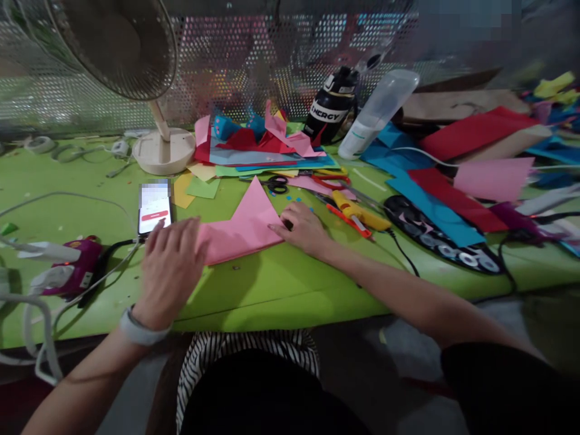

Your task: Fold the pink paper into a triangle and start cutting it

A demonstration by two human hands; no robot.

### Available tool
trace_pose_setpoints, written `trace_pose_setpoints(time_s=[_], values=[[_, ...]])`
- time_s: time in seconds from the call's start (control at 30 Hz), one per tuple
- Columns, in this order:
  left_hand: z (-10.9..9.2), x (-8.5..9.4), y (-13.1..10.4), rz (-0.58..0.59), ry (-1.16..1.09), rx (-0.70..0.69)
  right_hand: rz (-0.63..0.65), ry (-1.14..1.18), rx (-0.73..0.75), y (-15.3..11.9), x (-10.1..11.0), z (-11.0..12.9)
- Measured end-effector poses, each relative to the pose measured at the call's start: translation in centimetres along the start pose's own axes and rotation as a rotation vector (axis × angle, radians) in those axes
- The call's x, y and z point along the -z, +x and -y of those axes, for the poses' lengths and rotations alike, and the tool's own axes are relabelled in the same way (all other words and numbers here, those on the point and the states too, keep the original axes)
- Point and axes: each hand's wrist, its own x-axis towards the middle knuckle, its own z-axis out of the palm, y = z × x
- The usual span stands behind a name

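My left hand (pixel 170 266) lies palm down, fingers slightly spread, over the left end of the pink paper (pixel 240 232); my right hand (pixel 302 229) pinches its right end. The paper sits on the green table (pixel 290 296), before a perforated metal panel (pixel 235 60).

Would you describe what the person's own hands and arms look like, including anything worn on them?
Both the left hand and right hand are bare. A pale band circles the left wrist; a short black sleeve covers the right upper arm.
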Motion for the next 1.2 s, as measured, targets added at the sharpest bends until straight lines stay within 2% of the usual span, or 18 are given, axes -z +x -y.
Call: trace_pose_setpoints(time_s=[0.1, 0.17, 0.3, 0.57, 0.8, 1.0, 1.1, 1.2], values=[[-2.6, -1.2, -1.4, 0.053, -0.105, -0.316, 0.001, 0.001, -0.003, 0.1, 0.0, 0.0], [-3.8, -2.6, -2.1, 0.116, -0.14, -0.365, 0.004, 0.011, -0.014, 0.1, 0.0, 0.0], [-4.3, -4.4, -2.7, 0.184, -0.171, -0.344, 0.009, 0.052, -0.051, 0.1, 0.1, 0.0], [-4.1, -4.1, -2.6, 0.223, -0.166, -0.334, -0.056, 0.052, -0.123, 0.1, 0.1, -1.1], [-4.1, -4.4, -2.6, 0.237, -0.165, -0.341, -0.049, 0.039, -0.134, 0.0, 0.2, -1.5], [-4.2, -4.3, -2.6, 0.225, -0.179, -0.332, 0.03, -0.081, -0.075, -0.2, 0.8, -1.0], [-4.3, -4.2, -2.5, 0.226, -0.182, -0.328, -0.002, -0.107, -0.052, -0.4, 1.3, -0.3], [-4.4, -4.1, -2.6, 0.242, -0.173, -0.323, -0.015, -0.085, 0.106, -1.0, 1.9, 1.1]])
